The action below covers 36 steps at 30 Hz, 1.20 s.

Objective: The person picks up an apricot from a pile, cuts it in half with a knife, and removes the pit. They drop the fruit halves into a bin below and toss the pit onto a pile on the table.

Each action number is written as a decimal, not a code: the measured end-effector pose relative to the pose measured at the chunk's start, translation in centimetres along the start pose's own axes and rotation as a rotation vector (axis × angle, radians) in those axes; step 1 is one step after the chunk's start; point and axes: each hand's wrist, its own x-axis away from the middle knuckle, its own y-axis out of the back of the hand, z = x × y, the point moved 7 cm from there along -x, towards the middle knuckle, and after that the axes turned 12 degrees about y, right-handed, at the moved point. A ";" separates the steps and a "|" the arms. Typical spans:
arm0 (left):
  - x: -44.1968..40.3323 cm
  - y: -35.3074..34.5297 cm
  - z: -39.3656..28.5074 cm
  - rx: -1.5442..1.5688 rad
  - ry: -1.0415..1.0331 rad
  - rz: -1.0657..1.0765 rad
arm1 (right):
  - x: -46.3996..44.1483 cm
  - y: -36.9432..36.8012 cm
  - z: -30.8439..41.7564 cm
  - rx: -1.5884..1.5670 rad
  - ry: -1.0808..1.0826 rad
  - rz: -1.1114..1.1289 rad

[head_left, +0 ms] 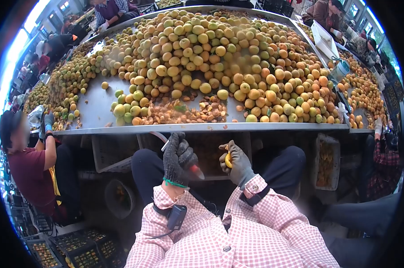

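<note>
While the left hand (176, 156) curls apart from it, the right hand (241, 166) holds a fruit (228, 160)

Fruit: yellow, partly covered by the gloved right fingers, just short of the table (211, 128) edge and below it. Right fingers bent narrow around it; exact contact points hidden. Left fingers curled in, fist-like. Pale strip (157, 136) shows by its knuckles, reddish tip (196, 171) on its inner side, blurred; can't tell if either is gripped.

On the table: big pile (179, 49) of whole fruit, smaller heap of orange pieces (206, 111) near the front edge.

Handling, my judgement: light, fits one hand. Probably firm skin over softer flesh, so bruises if squeezed; slippery where wet or cut. Best hold: around the widest part, thumb opposite fingers, light even pressure, no fingertip digging in.
</note>
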 end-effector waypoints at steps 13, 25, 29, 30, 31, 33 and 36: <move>-0.2 3.8 0.3 0.059 0.094 -0.155 | -3.8 5.5 -5.5 0.325 -0.175 -0.220; 0.0 3.7 -0.3 -0.012 0.104 -0.205 | -4.1 12.3 -8.0 0.409 -0.333 -0.427; 0.5 3.0 -0.9 -0.047 0.060 -0.226 | -1.6 3.8 -3.0 0.503 -0.416 -0.338; 0.6 3.2 -1.1 -0.047 0.053 -0.219 | -2.1 0.8 -2.4 0.374 -0.392 -0.051; 0.7 3.4 -1.2 -0.045 0.053 -0.214 | -1.9 -2.3 -1.4 0.241 -0.365 0.230; 0.8 3.6 -1.4 -0.043 0.047 -0.228 | -3.1 -6.9 2.4 0.388 -0.204 0.290; 0.7 3.1 -1.6 -0.098 0.039 -0.217 | -6.8 -12.6 7.0 1.049 0.650 0.554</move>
